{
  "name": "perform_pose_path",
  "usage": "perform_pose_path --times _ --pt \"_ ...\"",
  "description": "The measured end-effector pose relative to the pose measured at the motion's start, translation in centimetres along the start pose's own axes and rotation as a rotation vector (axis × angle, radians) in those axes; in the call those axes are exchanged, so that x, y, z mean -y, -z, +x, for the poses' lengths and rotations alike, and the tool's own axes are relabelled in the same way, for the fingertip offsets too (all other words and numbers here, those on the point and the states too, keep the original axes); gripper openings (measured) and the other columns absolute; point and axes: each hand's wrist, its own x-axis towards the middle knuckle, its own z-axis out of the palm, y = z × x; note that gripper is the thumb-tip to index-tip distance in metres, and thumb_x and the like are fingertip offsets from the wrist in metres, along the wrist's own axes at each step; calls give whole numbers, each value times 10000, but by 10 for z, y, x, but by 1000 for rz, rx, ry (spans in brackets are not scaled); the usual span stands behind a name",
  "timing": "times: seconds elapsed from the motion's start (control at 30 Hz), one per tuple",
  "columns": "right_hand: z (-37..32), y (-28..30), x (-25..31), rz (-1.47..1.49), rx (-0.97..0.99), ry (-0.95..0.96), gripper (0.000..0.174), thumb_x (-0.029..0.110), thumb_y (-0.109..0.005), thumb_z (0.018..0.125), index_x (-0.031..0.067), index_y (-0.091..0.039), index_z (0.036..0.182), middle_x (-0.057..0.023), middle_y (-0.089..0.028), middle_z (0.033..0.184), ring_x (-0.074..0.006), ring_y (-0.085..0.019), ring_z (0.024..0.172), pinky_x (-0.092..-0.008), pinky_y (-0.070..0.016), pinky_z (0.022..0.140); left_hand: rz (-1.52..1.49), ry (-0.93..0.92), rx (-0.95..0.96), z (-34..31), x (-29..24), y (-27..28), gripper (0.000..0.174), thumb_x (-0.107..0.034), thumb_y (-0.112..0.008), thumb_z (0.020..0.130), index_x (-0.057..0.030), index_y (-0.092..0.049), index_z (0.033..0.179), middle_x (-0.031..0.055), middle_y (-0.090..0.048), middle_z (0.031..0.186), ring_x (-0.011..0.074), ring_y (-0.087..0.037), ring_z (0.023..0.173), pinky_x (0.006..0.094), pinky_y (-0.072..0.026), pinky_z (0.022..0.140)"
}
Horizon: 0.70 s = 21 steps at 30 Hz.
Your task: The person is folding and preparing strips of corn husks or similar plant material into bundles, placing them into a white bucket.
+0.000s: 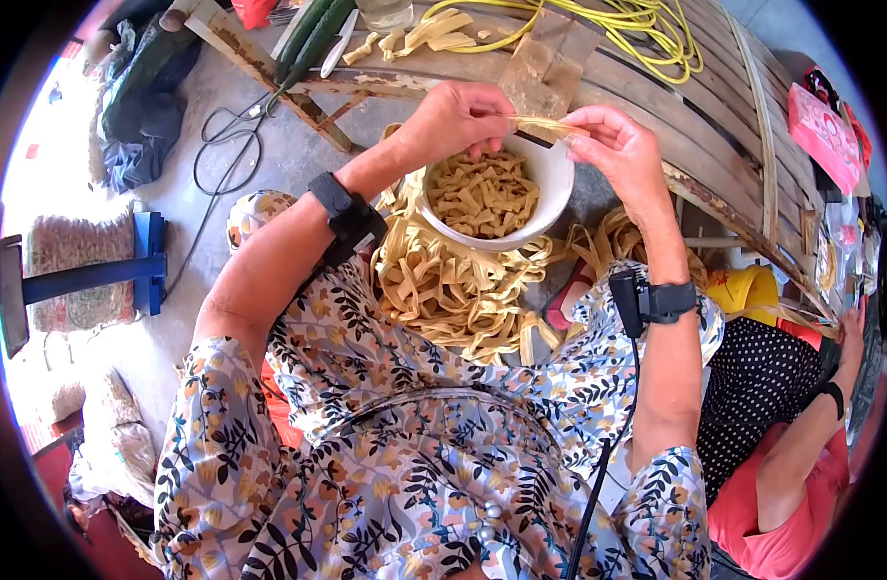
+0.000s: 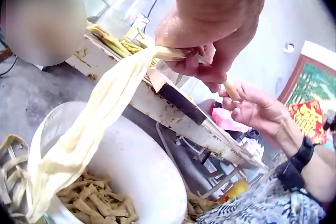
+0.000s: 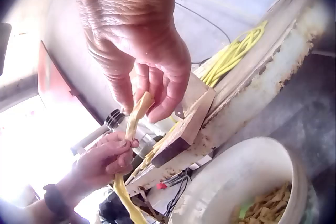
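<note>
Over a white bowl (image 1: 557,184) holding several short cut yellow pieces, both hands stretch a pale yellow strip (image 1: 545,126) between them. My left hand (image 1: 492,121) grips one end, and the rest of the strip (image 2: 100,119) hangs from it down into the bowl (image 2: 152,182). My right hand (image 1: 584,130) pinches the other end (image 3: 137,111) between thumb and fingers. The strip lies just in front of a dark blade (image 2: 181,103) fixed to a wooden block (image 3: 189,119). A heap of long strips (image 1: 443,295) lies on the lap around the bowl.
A curved slatted wooden frame (image 1: 714,126) crosses behind the hands, with a yellow cord (image 1: 637,24) on it. Shears (image 1: 236,135) lie on the concrete floor at the left, near a blue scale (image 1: 125,271) and sacks. Another person (image 1: 791,425) sits at the right.
</note>
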Motion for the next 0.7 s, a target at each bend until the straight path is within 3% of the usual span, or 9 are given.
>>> perform_pose_path --times 0.33,0.43,0.53,0.6,0.7 --pt "-1 -7 -11 -121 -105 74 117 -45 -580 744 -5 -607 851 -31 -607 762 -75 -565 691 -192 -460 657 -58 90 21 -8 -9 -5 216 -221 -565 842 -49 -609 966 -32 -574 768 38 -491 631 174 -403 588" --pt "-1 -9 -9 -109 -124 164 121 -51 -581 740 -2 -610 847 -30 -607 794 -67 -556 696 -188 -451 647 -269 47 144 -4 1 -2 189 -188 -563 838 -32 -605 937 -32 -552 740 41 -470 613 173 -387 570" --pt "-4 -16 -3 -61 -86 272 123 -52 -581 742 -1 -610 849 -33 -605 856 -69 -554 735 -193 -452 658 -430 128 172 -1 7 -5 168 -164 -565 824 -19 -599 901 -35 -533 721 45 -457 604 178 -369 552" --pt "-3 -15 -3 -35 -48 335 119 -49 -584 745 1 -611 849 -36 -601 900 -75 -554 767 -201 -457 677 -367 136 124 2 7 -8 153 -163 -567 814 -31 -598 885 -36 -528 714 45 -454 606 181 -362 550" --pt "-4 -11 -2 -59 18 274 105 -32 -594 754 2 -611 851 -46 -594 930 -90 -557 808 -209 -463 729 -168 112 -40 -3 -2 -8 161 -169 -576 800 -44 -601 897 -36 -534 722 39 -455 625 185 -364 562"
